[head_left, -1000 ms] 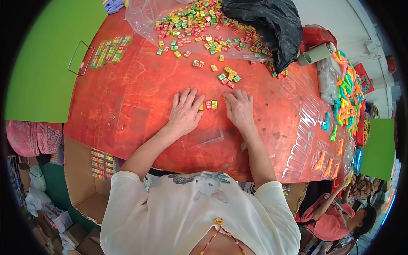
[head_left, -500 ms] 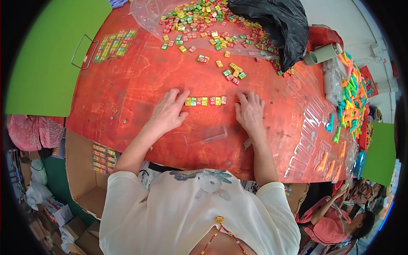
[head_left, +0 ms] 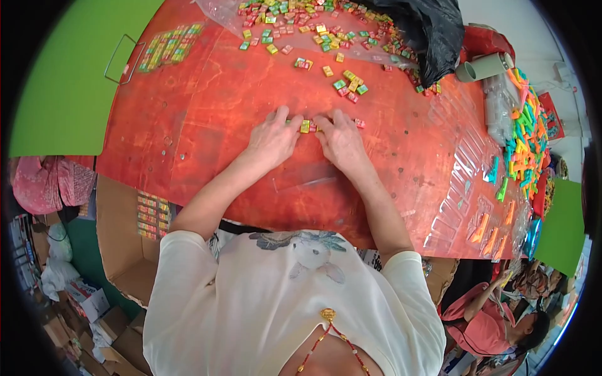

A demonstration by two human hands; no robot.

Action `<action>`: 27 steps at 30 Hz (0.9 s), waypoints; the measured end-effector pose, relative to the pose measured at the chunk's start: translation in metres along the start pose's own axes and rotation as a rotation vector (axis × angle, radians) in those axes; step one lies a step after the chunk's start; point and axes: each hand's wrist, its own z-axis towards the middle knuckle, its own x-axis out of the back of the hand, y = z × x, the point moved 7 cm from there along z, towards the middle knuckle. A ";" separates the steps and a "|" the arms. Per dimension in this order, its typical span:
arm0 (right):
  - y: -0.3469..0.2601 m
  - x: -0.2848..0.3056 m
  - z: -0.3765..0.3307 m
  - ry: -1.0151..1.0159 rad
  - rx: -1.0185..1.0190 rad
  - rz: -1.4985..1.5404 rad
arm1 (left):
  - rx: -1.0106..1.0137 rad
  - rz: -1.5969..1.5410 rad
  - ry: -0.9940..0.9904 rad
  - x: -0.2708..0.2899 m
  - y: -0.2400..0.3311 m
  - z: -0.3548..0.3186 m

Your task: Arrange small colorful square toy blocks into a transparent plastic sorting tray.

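Observation:
Small red, yellow and green candy-like packs [head_left: 305, 126] lie in a short row on the red table. My left hand [head_left: 274, 138] has its bent fingers and thumb closed round packs at the row's left part, covering most of them. Over the right part, my right hand [head_left: 342, 143] grips packs between thumb and fingers, with one red pack [head_left: 360, 123] showing past its fingers. A few packs stay visible between the two hands. A clear plastic tray [head_left: 305, 182] rests on the table just nearer to me than the row.
Loose packs [head_left: 351, 81] and a large heap of them lie farther back, beside a black plastic bag [head_left: 433, 37]. Packs in rows [head_left: 170, 47] sit at the far left. Clear trays [head_left: 453, 210] and colourful plastic toy pieces [head_left: 525, 141] line the right. Another person [head_left: 483, 319] sits lower right.
Both hands have moved inward, from beside the row's ends onto the packs, and their fingers have closed on them. The view has shifted slightly, so the table sits higher.

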 end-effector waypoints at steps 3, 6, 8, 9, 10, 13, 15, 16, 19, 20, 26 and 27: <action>-0.004 0.000 -0.002 -0.019 -0.043 0.028 | -0.004 -0.046 -0.017 0.000 0.000 -0.001; -0.012 0.009 -0.013 -0.026 -0.063 0.051 | 0.041 -0.044 -0.079 0.006 0.008 -0.013; -0.021 0.019 -0.029 -0.029 -0.083 0.074 | 0.018 -0.078 -0.061 0.015 0.020 -0.030; -0.029 0.026 -0.037 -0.037 -0.060 0.099 | -0.004 -0.109 -0.037 0.022 0.029 -0.041; -0.034 0.029 -0.046 -0.046 -0.038 0.125 | 0.000 -0.133 -0.054 0.026 0.036 -0.051; -0.044 0.025 -0.069 -0.115 -0.027 0.100 | 0.005 -0.113 -0.087 0.019 0.049 -0.080; -0.048 0.019 -0.077 -0.162 -0.013 0.069 | -0.017 -0.066 -0.064 0.008 0.052 -0.090; -0.048 0.021 -0.078 -0.163 -0.012 0.071 | -0.040 -0.019 -0.041 0.007 0.054 -0.094; -0.046 0.031 -0.080 -0.142 -0.038 0.121 | -0.007 -0.067 -0.007 0.014 0.058 -0.098; -0.043 0.035 -0.081 -0.096 -0.048 0.164 | -0.006 -0.065 -0.006 0.013 0.058 -0.101; -0.030 0.027 -0.092 -0.055 -0.096 0.227 | -0.024 -0.001 0.096 0.007 0.052 -0.110; -0.029 0.025 -0.091 -0.026 -0.071 0.235 | -0.018 -0.026 0.059 -0.003 0.051 -0.109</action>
